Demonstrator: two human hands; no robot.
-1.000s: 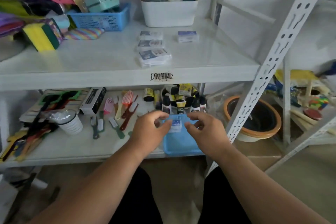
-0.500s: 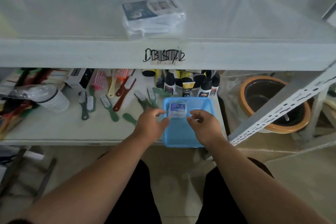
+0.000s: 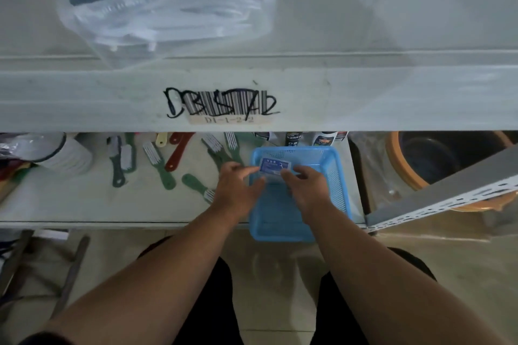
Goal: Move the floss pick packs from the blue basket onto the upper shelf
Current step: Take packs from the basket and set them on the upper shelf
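One small blue-labelled clear floss pick pack at centre frame, inside one blue perforated plastic basket. Left hand and right hand both pinch its edges. One bagged pack lies on the white upper shelf, upper left.

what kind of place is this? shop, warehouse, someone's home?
Probably a stockroom or small warehouse: a white metal rack whose upper shelf edge carries a barcode label marked D1-1-2-2, many loose green plastic brushes on the lower shelf, and clear-wrapped packs above.
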